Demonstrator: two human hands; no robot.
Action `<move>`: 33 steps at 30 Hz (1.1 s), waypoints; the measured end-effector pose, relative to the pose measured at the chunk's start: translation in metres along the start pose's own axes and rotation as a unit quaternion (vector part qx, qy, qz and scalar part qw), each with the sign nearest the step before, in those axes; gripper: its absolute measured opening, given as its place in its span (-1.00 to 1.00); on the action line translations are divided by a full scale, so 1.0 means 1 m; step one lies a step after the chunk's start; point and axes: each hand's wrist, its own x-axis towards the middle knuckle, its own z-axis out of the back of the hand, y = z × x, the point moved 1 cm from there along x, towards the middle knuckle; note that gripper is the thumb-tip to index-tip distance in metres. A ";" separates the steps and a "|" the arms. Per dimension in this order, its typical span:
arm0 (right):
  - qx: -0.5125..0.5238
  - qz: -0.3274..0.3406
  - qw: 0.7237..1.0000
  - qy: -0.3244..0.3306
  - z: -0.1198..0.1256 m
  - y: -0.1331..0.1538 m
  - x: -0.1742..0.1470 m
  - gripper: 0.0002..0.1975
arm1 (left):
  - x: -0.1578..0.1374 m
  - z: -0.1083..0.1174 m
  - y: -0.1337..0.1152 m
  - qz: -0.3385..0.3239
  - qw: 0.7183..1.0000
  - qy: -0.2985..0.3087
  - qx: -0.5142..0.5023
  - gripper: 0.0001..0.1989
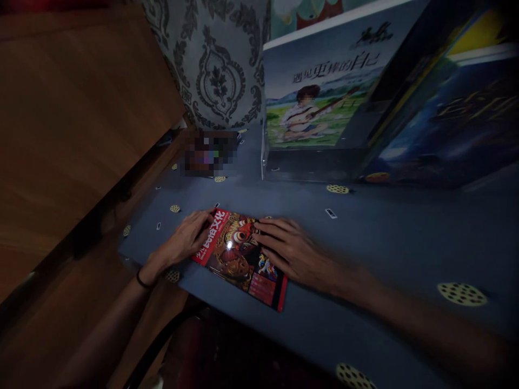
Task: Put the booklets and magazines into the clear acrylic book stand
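A glossy book (239, 256) with a red spine-side strip, Chinese lettering and an ornate mask picture lies on the blue cloth near the table's front edge. My left hand (188, 233), with a dark band at the wrist, rests along the book's left edge, fingertips touching its upper left corner; the fingers are extended. Across the book's right side, the fingers of my right hand (287, 246) lie flat and apart on the cover. A bright glare spot sits on the cover between the hands.
A patterned blue tablecloth (365, 227) covers the table. At the back stand a picture book (344, 59) showing a guitar player and a dark blue book (458, 124), both in clear holders. A pixelated item (210, 154) lies back left. A wooden panel (81, 108) rises at left.
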 end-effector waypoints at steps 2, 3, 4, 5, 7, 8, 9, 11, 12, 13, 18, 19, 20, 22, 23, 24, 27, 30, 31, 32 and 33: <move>0.005 -0.005 1.000 0.003 0.000 0.000 0.000 -0.68 | 0.001 0.004 0.001 0.003 1.000 0.011 -0.004 -0.82; 0.004 -0.007 1.000 0.007 0.000 0.000 0.000 -0.68 | 0.001 0.006 0.002 0.003 1.000 0.017 -0.003 -0.81; 0.000 -0.011 1.000 0.011 0.000 0.000 0.000 -0.68 | 0.000 0.008 0.003 0.001 1.000 0.024 -0.002 -0.78; -0.006 -0.015 1.000 0.017 0.000 0.001 0.001 -0.68 | -0.002 0.010 0.004 -0.002 1.000 0.029 -0.001 -0.75; -0.016 -0.017 0.999 0.024 0.001 0.001 0.001 -0.68 | -0.010 0.012 0.006 -0.008 0.999 0.039 0.002 -0.66; -0.020 -0.016 0.999 0.025 0.001 0.002 0.001 -0.68 | -0.016 0.013 0.007 -0.009 0.999 0.041 0.005 -0.62; -0.022 -0.013 0.999 0.024 0.001 0.002 0.001 -0.67 | -0.024 0.014 0.009 -0.007 0.999 0.041 0.009 -0.60; -0.023 -0.009 0.999 0.023 0.001 0.002 0.001 -0.67 | -0.042 0.015 0.010 0.001 0.999 0.038 0.021 -0.58; -0.023 -0.010 0.999 0.023 0.001 0.002 0.001 -0.67 | -0.051 0.015 0.009 0.006 0.999 0.036 0.026 -0.58; -0.021 -0.011 0.999 0.023 0.001 0.002 0.001 -0.67 | -0.061 0.015 0.008 0.010 0.999 0.034 0.029 -0.58; -0.011 -0.019 0.999 0.029 0.001 0.003 0.001 -0.67 | -0.095 0.018 -0.003 0.022 0.999 0.026 0.037 -0.61; -0.011 -0.018 0.999 0.028 0.000 0.003 0.001 -0.67 | -0.098 0.019 -0.005 0.023 0.999 0.025 0.041 -0.61; -0.010 -0.018 0.999 0.026 0.000 0.003 0.001 -0.67 | -0.099 0.019 -0.007 0.022 0.999 0.023 0.044 -0.61; -0.004 -0.021 1.000 0.020 0.001 0.002 0.001 -0.68 | -0.096 0.020 -0.010 0.013 0.999 0.015 0.050 -0.63; 0.002 -0.026 1.000 0.016 0.001 0.002 0.001 -0.68 | -0.092 0.019 -0.011 0.005 0.998 0.010 0.055 -0.63; 0.008 -0.035 0.999 0.011 0.002 0.001 -0.001 -0.69 | -0.086 0.019 -0.011 -0.003 0.998 0.005 0.062 -0.64; 0.010 -0.064 0.998 -0.013 0.008 0.000 -0.010 -0.68 | -0.062 0.013 -0.012 -0.020 0.996 -0.002 0.085 -0.67; -0.012 -0.080 0.996 -0.039 0.018 0.000 -0.027 -0.68 | -0.036 0.002 -0.008 -0.019 0.995 -0.004 0.100 -0.64; -0.021 -0.082 0.995 -0.044 0.021 0.000 -0.033 -0.68 | -0.028 -0.002 -0.006 -0.014 0.994 -0.006 0.105 -0.63; -0.029 -0.084 0.995 -0.047 0.023 0.001 -0.038 -0.68 | -0.022 -0.006 -0.004 -0.009 0.994 -0.010 0.110 -0.62; -0.034 -0.087 0.995 -0.047 0.026 0.001 -0.043 -0.68 | -0.015 -0.010 -0.002 -0.007 0.993 -0.016 0.115 -0.61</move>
